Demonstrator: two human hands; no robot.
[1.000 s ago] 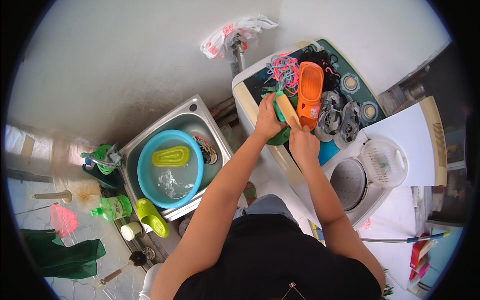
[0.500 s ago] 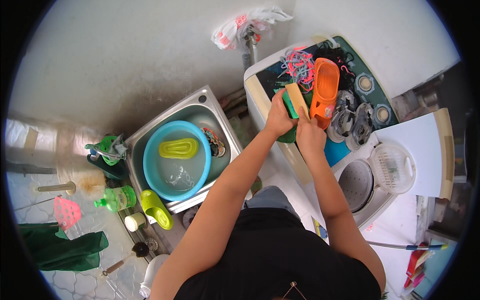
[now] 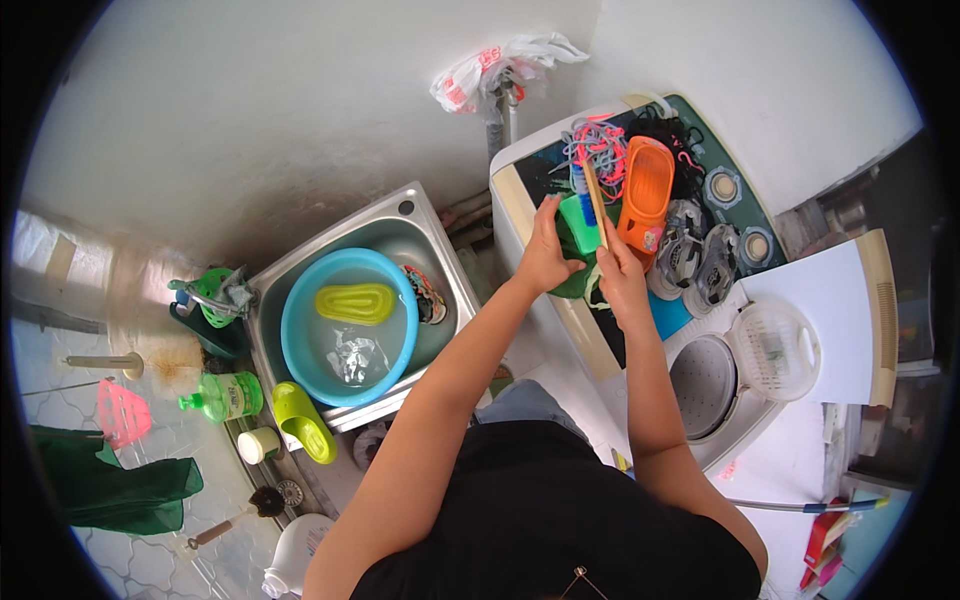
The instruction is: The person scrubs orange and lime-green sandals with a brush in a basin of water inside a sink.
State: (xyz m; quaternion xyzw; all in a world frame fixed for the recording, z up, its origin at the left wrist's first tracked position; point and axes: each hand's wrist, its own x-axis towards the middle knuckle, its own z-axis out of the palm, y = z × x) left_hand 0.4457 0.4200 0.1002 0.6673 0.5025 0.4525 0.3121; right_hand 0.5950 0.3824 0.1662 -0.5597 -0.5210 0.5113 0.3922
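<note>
My right hand grips a wooden scrubbing brush, now seen edge-on with blue bristles facing left. My left hand is beside it, thumb and fingers spread apart. Between the left hand and the brush is a bright green block, possibly a sponge; whether the fingertips touch it I cannot tell. Dark green material lies beneath. Right of the brush rests an orange clog on the washing machine top. Beyond the brush tip is a pile of grey and pink shoelaces.
Grey sandals lie right of the clog. Nearer me is the open spin tub with a white basket-like lid. At left, a steel sink holds a blue basin of water with a lime clog; another lime clog sits on the edge.
The brush has turned from its flat wooden back to edge-on, showing its bristles. My left hand has opened and drawn slightly away from the brush.
</note>
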